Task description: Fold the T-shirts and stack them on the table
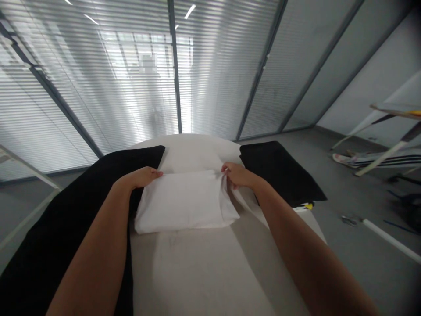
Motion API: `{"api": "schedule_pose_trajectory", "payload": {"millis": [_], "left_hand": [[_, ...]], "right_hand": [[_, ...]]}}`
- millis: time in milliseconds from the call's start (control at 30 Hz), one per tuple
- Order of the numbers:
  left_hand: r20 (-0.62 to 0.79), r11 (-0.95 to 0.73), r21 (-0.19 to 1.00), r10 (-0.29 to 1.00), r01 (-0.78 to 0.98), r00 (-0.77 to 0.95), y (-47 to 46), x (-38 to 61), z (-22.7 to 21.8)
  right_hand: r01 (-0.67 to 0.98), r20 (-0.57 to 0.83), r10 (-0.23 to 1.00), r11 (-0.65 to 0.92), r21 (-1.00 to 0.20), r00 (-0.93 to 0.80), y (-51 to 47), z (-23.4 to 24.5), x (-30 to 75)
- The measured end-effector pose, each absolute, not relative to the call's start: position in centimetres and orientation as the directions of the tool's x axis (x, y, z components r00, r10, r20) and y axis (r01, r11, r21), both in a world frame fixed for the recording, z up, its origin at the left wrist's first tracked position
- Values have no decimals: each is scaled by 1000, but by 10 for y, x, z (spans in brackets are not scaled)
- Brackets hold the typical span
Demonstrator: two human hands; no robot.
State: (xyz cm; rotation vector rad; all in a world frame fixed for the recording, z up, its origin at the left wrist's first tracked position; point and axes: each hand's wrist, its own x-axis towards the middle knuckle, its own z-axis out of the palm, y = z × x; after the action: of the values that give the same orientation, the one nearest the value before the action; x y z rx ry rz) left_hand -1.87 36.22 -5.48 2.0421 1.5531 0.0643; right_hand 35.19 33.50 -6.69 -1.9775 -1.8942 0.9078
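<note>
A folded white cloth lies before me on a pale-covered, round-ended surface. At its far left corner, my left hand pinches the edge between thumb and fingers. My right hand grips the far right corner, where the fabric bunches and a loose flap hangs toward me. Whether the cloth is a garment or a plain sheet, I cannot tell. Black fabric spreads along the left side, partly under my left forearm. A folded black cloth rests to the right, beyond my right wrist.
Glass panels with blinds stand behind the surface. White metal frames are on the right, and another white frame is at the left edge. A white pole and dark items lie on the grey floor at right.
</note>
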Motion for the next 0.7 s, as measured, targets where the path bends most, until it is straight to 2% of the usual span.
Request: {"api": "schedule_pose_trajectory", "payload": {"millis": [100, 167, 300, 400, 533, 700], "left_hand": [[-291, -133, 397, 920, 908, 263, 361, -16, -52], [-316, -49, 365, 933, 930, 173, 359, -15, -49], [-380, 203, 311, 922, 928, -74, 354, -8, -39], [-378, 265, 234, 911, 935, -164, 345, 1, -33], [-227, 227, 69, 952, 971, -206, 314, 14, -30], [-122, 281, 75, 955, 957, -271, 268, 22, -45]], "right_hand": [[847, -201, 977, -162, -506, 67, 323, -74, 351], [867, -199, 976, -177, -466, 93, 310, -74, 348], [926, -143, 990, -57, -372, 3, 278, -70, 335], [943, -96, 995, -12, -333, -21, 264, -72, 328], [941, -69, 997, 8, -338, -33, 258, -79, 327], [954, -26, 999, 12, -300, -20, 252, -82, 331]]}}
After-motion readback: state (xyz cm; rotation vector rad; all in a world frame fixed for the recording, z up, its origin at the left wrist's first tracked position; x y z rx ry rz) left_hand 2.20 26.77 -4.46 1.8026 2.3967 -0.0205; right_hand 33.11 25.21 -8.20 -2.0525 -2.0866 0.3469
